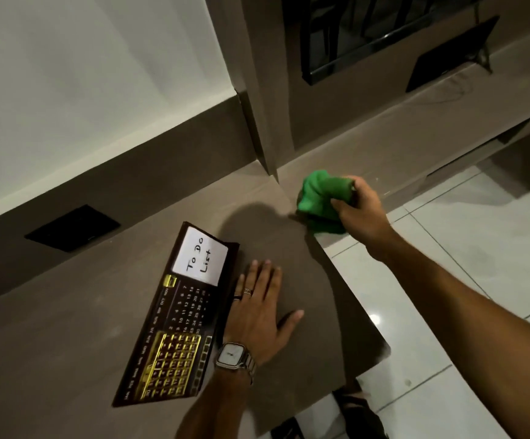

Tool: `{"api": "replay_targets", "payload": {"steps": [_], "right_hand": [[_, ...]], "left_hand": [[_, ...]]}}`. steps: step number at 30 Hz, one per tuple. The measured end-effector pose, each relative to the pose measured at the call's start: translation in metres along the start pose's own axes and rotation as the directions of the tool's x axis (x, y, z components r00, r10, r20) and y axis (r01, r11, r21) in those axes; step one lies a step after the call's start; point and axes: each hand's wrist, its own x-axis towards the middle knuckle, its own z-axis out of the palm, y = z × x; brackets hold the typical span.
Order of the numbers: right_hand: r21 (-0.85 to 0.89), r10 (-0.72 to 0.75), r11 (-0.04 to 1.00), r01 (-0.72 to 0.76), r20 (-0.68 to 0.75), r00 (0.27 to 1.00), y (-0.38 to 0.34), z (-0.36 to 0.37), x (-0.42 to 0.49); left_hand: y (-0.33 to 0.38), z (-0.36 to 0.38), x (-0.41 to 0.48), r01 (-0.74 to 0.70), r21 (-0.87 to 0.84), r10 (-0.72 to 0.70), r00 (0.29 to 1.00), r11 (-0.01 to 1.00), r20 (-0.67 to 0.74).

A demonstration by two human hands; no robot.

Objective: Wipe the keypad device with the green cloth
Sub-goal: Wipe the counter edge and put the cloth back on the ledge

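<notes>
The keypad device [175, 324] is a dark flat slab with gold keys, a printed calendar and a white "To Do List" panel; it lies on the brown desk [67, 327]. My left hand [258, 315] rests flat on the desk, fingers spread, against the device's right edge. It wears a watch and rings. My right hand [360, 210] is stretched out to the desk's far right corner, closed around the bunched green cloth [319, 198], which sits at the desk's edge, well away from the device.
A black socket plate [73, 228] is set into the brown back panel on the left. A dark screen [368, 36] and a black stand [450, 58] sit on the ledge at the far right. White tiled floor [463, 280] lies beyond the desk's right edge.
</notes>
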Motion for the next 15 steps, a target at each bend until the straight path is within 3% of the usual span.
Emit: {"api": "replay_targets", "payload": {"steps": [3, 5, 7, 10, 15], "right_hand": [[-0.386, -0.288, 0.876, 0.290, 0.064, 0.955, 0.026, 0.023, 0.030], [-0.666, -0.337, 0.610, 0.429, 0.272, 0.901, 0.049, 0.033, 0.042], [-0.762, -0.252, 0.382, 0.522, 0.458, 0.853, 0.072, 0.031, 0.052], [-0.753, -0.158, 0.308, 0.581, 0.561, 0.812, 0.093, 0.021, 0.060], [-0.753, -0.091, 0.288, 0.591, 0.593, 0.800, 0.086, 0.021, 0.065]], "left_hand": [[-0.005, 0.020, 0.004, -0.005, 0.000, 0.005, 0.999, 1.000, 0.038], [-0.006, 0.025, 0.004, 0.002, 0.008, -0.002, 1.000, 1.000, 0.017], [-0.006, 0.028, 0.004, -0.002, 0.011, 0.002, 1.000, 1.000, -0.003], [-0.008, 0.030, 0.004, -0.016, 0.012, 0.016, 1.000, 1.000, -0.012], [-0.009, 0.032, 0.004, -0.017, 0.012, 0.017, 1.000, 1.000, -0.006]]}}
